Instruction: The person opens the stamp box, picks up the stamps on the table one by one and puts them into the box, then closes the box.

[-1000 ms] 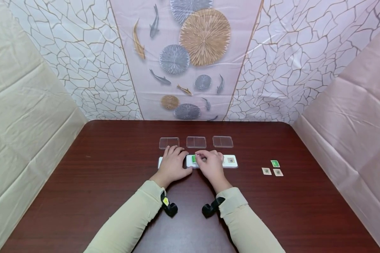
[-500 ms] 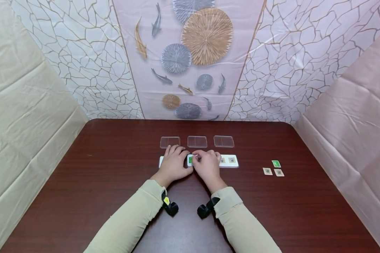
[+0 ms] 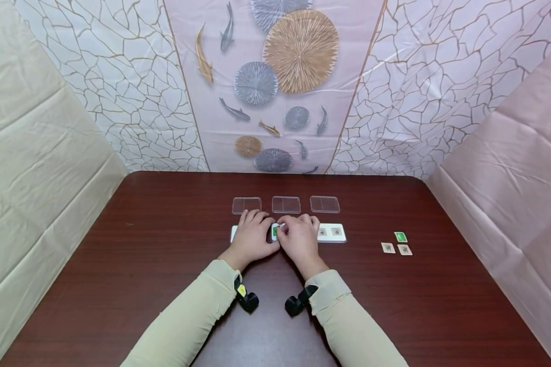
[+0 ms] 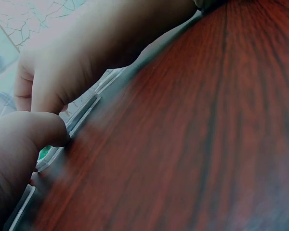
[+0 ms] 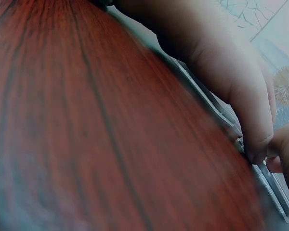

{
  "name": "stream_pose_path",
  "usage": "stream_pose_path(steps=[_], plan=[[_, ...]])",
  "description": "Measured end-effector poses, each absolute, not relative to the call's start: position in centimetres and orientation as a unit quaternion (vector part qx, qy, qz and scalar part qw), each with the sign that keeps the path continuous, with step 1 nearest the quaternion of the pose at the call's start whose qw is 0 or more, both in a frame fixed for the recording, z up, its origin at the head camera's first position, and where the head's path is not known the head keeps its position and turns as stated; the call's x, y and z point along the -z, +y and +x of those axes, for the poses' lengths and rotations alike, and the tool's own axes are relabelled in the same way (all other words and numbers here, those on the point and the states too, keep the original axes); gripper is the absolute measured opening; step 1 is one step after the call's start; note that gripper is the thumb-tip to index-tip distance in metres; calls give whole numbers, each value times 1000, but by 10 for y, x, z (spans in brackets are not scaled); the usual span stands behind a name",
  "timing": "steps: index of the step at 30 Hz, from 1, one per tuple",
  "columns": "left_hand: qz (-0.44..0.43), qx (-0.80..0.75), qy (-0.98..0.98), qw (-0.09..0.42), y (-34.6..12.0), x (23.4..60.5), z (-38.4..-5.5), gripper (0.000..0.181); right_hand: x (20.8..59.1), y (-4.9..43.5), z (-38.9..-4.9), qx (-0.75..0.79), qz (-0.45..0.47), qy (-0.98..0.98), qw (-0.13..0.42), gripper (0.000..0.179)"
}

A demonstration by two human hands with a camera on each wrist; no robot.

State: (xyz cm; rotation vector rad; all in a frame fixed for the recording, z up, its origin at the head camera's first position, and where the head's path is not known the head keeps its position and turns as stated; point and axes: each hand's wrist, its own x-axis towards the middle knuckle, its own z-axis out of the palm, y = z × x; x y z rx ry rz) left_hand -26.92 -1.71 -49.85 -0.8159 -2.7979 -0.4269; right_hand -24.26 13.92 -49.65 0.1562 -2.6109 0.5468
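Note:
My left hand (image 3: 251, 235) rests with spread, mostly straight fingers over the left white case (image 3: 233, 233). Its thumb reaches the front edge of the middle white case (image 3: 273, 238). Thumb and fingertips of my right hand (image 3: 299, 237) pinch a small green square card (image 3: 276, 231) at the left part of that middle case; the fingers hide much of it. In the left wrist view, a green corner of the card (image 4: 44, 153) shows behind my left thumb (image 4: 50, 127). The right white case (image 3: 341, 229) holds small picture cards (image 3: 335, 231).
Three clear lids (image 3: 286, 205) lie in a row behind the cases. Off to the right on the brown table (image 3: 165, 265) are a green card (image 3: 400, 237) and two pale picture cards (image 3: 387, 247). A patterned curtain (image 3: 298, 137) hangs behind the table.
My right hand has shifted slightly left with the green card, uncovering more of the right case, then almost stopped. The left hand keeps its place on the cases.

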Motion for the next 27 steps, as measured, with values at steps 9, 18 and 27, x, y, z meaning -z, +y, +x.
stream_pose_path(steps=[9,18,27], plan=[[-278,145,-944,103,-17,498,-268,53,498,140,-243,-200,56,-952,225,11],[-279,149,-943,102,-16,498,-270,53,499,143,-243,-217,55,-945,240,8],[-276,140,-946,97,-17,498,-270,60,497,183,-239,-250,60,-916,307,5]])
